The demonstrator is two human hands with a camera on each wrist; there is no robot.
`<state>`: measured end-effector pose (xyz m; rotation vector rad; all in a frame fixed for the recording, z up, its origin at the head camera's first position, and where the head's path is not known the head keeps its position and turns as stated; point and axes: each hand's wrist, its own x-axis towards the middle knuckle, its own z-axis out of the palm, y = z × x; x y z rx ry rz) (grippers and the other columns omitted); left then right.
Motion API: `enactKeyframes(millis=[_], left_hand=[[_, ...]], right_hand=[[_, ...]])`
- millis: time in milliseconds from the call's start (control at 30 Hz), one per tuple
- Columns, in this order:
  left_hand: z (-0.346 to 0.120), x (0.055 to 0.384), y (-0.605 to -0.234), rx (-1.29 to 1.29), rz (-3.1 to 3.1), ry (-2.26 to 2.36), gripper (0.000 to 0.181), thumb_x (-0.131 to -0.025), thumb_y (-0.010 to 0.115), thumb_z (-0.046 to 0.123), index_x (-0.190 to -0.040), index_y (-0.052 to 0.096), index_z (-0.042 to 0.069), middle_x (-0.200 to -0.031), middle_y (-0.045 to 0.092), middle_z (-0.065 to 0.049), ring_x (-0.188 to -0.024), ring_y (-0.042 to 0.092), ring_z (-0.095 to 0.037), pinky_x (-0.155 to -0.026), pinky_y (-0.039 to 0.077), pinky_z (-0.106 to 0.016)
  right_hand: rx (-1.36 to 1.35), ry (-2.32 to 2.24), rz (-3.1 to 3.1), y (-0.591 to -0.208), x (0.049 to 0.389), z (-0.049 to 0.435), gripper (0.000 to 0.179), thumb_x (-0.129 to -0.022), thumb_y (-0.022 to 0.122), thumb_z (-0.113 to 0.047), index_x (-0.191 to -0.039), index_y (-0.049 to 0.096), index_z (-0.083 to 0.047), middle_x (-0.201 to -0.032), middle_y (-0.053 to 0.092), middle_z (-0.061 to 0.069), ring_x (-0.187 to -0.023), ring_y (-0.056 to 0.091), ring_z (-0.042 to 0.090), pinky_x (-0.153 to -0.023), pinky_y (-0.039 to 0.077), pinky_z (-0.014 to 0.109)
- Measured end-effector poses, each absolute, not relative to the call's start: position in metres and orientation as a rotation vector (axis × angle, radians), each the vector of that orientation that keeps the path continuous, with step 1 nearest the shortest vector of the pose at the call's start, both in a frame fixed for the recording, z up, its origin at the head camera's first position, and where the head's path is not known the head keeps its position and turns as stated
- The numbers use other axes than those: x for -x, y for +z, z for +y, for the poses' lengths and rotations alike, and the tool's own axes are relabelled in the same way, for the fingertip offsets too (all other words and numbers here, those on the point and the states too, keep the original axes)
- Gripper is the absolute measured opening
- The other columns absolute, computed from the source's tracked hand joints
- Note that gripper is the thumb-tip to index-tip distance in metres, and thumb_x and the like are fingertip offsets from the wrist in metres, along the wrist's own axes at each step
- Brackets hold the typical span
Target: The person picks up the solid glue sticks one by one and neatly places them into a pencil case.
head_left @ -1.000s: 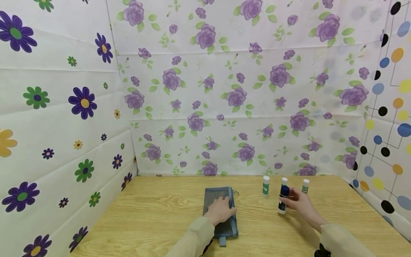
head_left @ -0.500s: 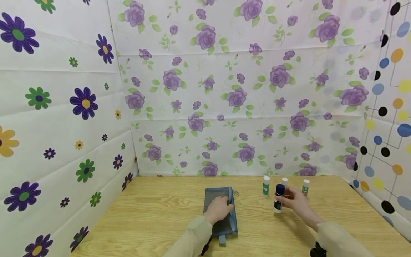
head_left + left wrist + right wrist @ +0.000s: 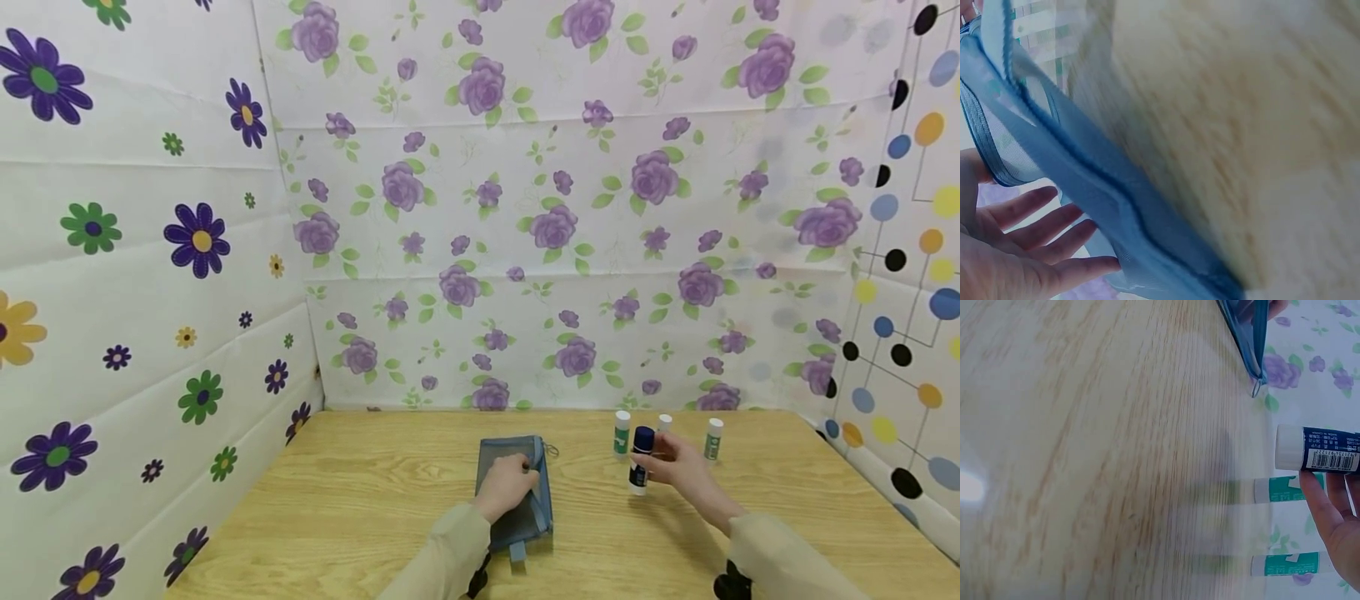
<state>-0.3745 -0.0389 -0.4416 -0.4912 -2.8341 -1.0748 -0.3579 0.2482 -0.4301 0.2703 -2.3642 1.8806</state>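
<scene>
My right hand [image 3: 690, 471] holds an upright glue stick [image 3: 640, 462] with a navy cap, a dark label and a white lower end. In the right wrist view, a barcode shows on this glue stick [image 3: 1333, 460], and the fingers [image 3: 1319, 503] lie along its side. My left hand [image 3: 504, 487] grips the zipped edge of a blue-grey mesh pouch [image 3: 517, 533] lying on the table. Up close in the left wrist view, the fingers [image 3: 1063, 240] spread against the mesh pouch [image 3: 1129, 219], whose edge is lifted and gapes.
Behind the right hand stand three green-and-white glue sticks: a left one [image 3: 622, 433], a middle one [image 3: 664, 422] partly hidden, and a right one [image 3: 713, 440]. A loop hangs at the pouch's far corner. Patterned cloth walls [image 3: 480, 250] border the wooden table [image 3: 360, 500].
The right hand has carried the navy-capped glue stick leftward, toward the pouch. The left hand has drawn its fingers in at the pouch's edge, and the pouch has shifted slightly, its edge raised.
</scene>
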Motion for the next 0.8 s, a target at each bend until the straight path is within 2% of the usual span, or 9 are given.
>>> enactKeyframes(millis=[167, 300, 633, 800], left_hand=[[-0.038, 0.373, -0.441, 0.494, -2.8, -1.093, 0.01, -0.085, 0.05, 0.012, -0.085, 0.059, 0.007, -0.068, 0.05, 0.0, -0.055, 0.041, -0.015, -0.05, 0.031, -0.031], [-0.037, 0.372, -0.44, 0.495, -2.784, -1.103, 0.01, -0.085, 0.05, 0.01, -0.076, 0.054, 0.008, -0.062, 0.044, 0.0, -0.05, 0.034, -0.013, -0.046, 0.026, -0.029], [-0.038, 0.373, -0.441, 0.48, -2.756, -1.126, 0.01, -0.083, 0.052, 0.008, -0.072, 0.052, 0.009, -0.06, 0.042, 0.0, -0.049, 0.031, -0.012, -0.047, 0.024, -0.028], [-0.039, 0.373, -0.441, 0.492, -2.74, -1.116, 0.008, -0.082, 0.054, 0.008, -0.074, 0.055, 0.008, -0.063, 0.045, 0.001, -0.052, 0.035, -0.013, -0.048, 0.027, -0.028]], right_hand=[[-0.311, 1.871, -2.353, -0.43, 0.359, 0.244, 0.043, -0.083, 0.067, -0.018, -0.113, 0.048, 0.007, -0.104, 0.056, 0.018, -0.094, 0.056, 0.028, -0.076, 0.046, 0.043], [-0.335, 1.872, -2.358, -0.432, 0.36, 0.242, 0.04, -0.084, 0.066, -0.015, -0.114, 0.049, 0.005, -0.105, 0.056, 0.018, -0.093, 0.056, 0.028, -0.075, 0.046, 0.043], [-0.338, 1.895, -2.353, -0.429, 0.359, 0.239, 0.044, -0.083, 0.066, -0.017, -0.116, 0.048, 0.006, -0.103, 0.056, 0.017, -0.094, 0.055, 0.03, -0.074, 0.046, 0.044], [-0.321, 1.898, -2.353, -0.428, 0.358, 0.237, 0.045, -0.083, 0.066, -0.016, -0.117, 0.047, 0.007, -0.101, 0.056, 0.016, -0.092, 0.056, 0.028, -0.074, 0.047, 0.043]])
